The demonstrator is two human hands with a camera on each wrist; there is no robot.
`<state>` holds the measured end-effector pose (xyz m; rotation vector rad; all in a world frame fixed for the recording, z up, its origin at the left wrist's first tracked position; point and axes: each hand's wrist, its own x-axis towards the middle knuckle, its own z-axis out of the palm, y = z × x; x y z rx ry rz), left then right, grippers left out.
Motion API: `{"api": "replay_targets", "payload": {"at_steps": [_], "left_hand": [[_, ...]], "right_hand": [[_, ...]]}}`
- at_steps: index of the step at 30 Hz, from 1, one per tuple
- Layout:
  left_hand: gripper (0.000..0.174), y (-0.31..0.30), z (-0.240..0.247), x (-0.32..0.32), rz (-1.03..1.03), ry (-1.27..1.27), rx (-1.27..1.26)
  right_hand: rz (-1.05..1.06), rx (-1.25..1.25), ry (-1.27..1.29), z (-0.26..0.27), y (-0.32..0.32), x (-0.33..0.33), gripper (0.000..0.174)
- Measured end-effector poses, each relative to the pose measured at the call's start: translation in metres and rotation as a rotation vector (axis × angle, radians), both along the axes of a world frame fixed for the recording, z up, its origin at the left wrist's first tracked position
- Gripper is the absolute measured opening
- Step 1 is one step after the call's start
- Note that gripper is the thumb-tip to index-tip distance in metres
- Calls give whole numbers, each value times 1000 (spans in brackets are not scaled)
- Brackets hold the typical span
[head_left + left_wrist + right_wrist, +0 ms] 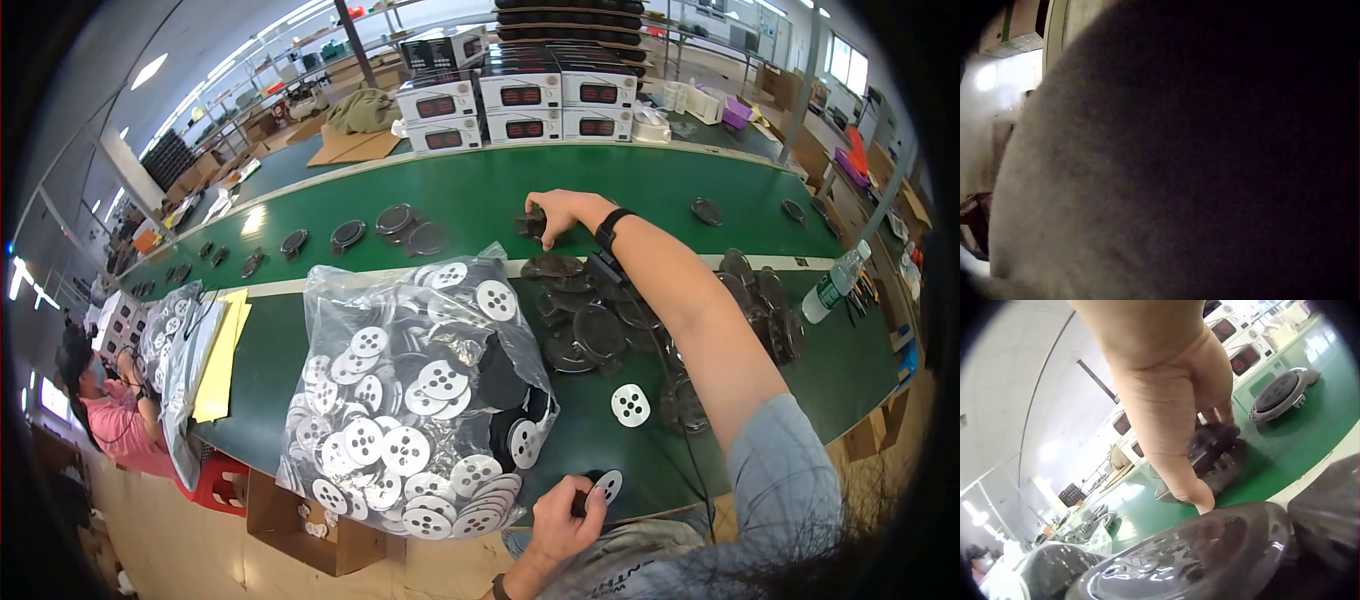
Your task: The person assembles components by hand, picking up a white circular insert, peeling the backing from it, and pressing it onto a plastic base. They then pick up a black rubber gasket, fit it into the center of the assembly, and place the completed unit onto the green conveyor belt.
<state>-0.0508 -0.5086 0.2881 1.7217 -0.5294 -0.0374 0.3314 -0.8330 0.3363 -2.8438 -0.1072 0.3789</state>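
On the green surface (630,178), the right hand (563,211) gripped a dark plastic part (527,226) from opposite sides, presumably for security. The left hand (565,520) pinched 1 white, holed disc (611,484) by its edge, leaving its face exposed, beside a clear plastic bag (332,290).

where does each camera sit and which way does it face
Head: on the head, facing forward and down over the green worktop; left hand and right hand show.
Left wrist: worn there, facing a blurred surface; no hand discernible.
Right wrist: worn there, facing the right hand holding a dark part.
Head and right wrist share that hand and the white boxes.
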Motion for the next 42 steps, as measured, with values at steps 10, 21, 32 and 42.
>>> {"api": "replay_targets", "payload": {"at_steps": [10, 21, 32, 42], "left_hand": [[13, -1, 1, 0, 2, -8, -29], [15, 0, 2, -2, 6, 21, -23], [13, -26, 12, 27, -180, 606, -504], [15, -109, 55, 69, -435, 569, -469]], "right_hand": [[-272, 1111, 305, 12, -24, -29, 54], [-68, 1041, 229, 91, -50, -222, 49], [-82, 20, -433, 58, -27, -397, 56], [38, 467, -945, 44, 53, -415, 20]]}}
